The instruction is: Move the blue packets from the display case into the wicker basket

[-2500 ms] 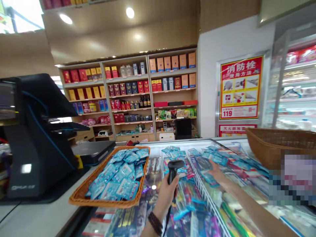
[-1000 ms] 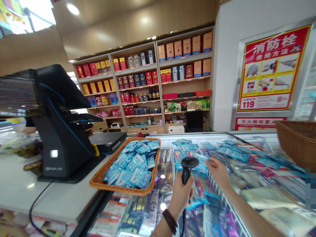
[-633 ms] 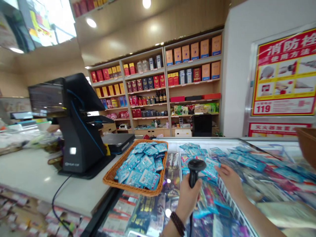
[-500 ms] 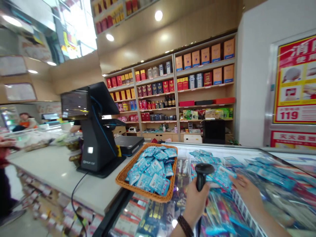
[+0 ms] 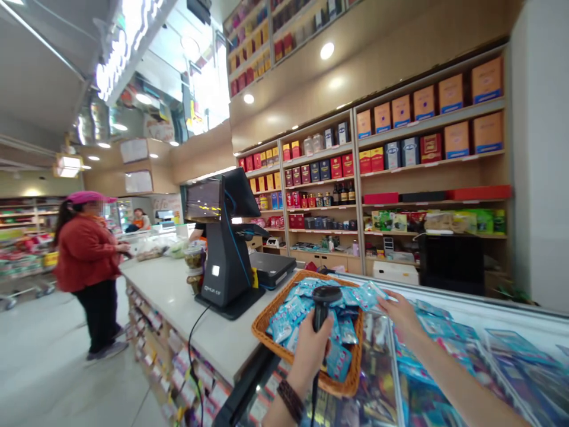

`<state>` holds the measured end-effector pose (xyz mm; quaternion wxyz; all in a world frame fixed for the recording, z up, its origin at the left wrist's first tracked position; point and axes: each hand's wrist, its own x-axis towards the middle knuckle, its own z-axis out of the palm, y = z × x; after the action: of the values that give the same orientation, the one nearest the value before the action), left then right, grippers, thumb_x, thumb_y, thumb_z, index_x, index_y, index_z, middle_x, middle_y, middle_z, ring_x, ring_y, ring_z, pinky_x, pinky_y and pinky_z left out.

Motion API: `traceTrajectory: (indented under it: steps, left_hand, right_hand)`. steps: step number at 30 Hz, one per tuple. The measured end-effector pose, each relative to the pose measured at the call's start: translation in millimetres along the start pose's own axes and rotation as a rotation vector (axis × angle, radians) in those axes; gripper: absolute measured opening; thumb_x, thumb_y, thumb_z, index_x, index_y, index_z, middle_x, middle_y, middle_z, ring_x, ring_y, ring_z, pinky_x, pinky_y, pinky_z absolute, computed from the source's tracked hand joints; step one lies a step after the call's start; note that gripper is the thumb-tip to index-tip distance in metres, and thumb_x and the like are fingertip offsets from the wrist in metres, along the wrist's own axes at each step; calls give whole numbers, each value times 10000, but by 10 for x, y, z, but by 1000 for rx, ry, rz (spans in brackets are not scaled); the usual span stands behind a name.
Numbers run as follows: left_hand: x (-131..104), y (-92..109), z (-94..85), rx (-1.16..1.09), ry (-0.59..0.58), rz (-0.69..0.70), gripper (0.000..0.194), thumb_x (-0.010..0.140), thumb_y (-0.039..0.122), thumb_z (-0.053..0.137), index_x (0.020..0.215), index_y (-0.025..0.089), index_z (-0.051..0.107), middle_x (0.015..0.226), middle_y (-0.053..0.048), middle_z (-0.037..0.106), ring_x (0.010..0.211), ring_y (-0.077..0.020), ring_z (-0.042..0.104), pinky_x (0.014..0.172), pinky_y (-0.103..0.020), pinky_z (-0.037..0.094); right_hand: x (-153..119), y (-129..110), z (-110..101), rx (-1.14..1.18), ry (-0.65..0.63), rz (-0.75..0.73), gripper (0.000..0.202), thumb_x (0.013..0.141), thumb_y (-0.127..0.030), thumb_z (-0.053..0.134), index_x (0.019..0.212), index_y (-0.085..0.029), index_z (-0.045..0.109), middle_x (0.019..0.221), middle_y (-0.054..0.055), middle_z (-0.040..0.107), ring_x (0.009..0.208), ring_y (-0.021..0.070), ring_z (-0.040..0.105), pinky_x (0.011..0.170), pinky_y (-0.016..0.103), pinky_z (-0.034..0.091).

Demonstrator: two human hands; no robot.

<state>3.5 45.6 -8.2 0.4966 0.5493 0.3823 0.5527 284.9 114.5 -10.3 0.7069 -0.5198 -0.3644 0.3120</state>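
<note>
My left hand (image 5: 310, 347) is wrapped round the handle of a black barcode scanner (image 5: 326, 295), its head upright in front of the wicker basket (image 5: 262, 332). Several blue packets (image 5: 288, 317) fill that basket. Between the fingertips of my right hand (image 5: 398, 311) is a blue packet (image 5: 368, 295), held at the basket's right rim. More loose blue packets (image 5: 435, 326) lie to the right on the glass case. The scanner and my left hand hide part of the basket's contents.
A black checkout terminal (image 5: 217, 261) stands on the white counter (image 5: 155, 290), with a dark flat device (image 5: 271, 268) beside it. A person in a red jacket (image 5: 91, 255) stands beyond the counter at left. Shelves of boxed goods (image 5: 315, 172) line the back wall.
The view has turned left, bringing the person in red into full view. My right hand has carried the packet left to the basket, and the scanner has moved in front of it.
</note>
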Motion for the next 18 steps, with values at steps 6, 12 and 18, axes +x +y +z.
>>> traceTrajectory:
  steps: [6,12,18]
  left_hand:
    - [72,-218,-408,30,172,80,786,799,962,1000,860,294,590,596,113,502,440,-114,464,451,-253,312]
    - [-35,-290,-378,-25,160,79,809,788,984,1012,880,281,623,627,102,524,455,-109,479,455,-245,320]
    - [-212,-266,39,-73,1,17,849,742,1022,1026,868,281,632,596,110,524,435,-108,467,446,-249,345]
  right_hand:
    - [159,20,813,-159,-166,-115,702,691,-535,883,1355,-309,876,1366,230,961,1388,522,918,1243,670,719]
    - [218,230,461,-445,-133,-241,787,896,-433,732,1667,-310,828,1784,200,815,1817,448,633,1501,568,507]
    - [267,521,-922,-1148,94,-225,728,1117,-353,546,1769,-99,749,1868,286,724,1831,450,613,1516,615,483]
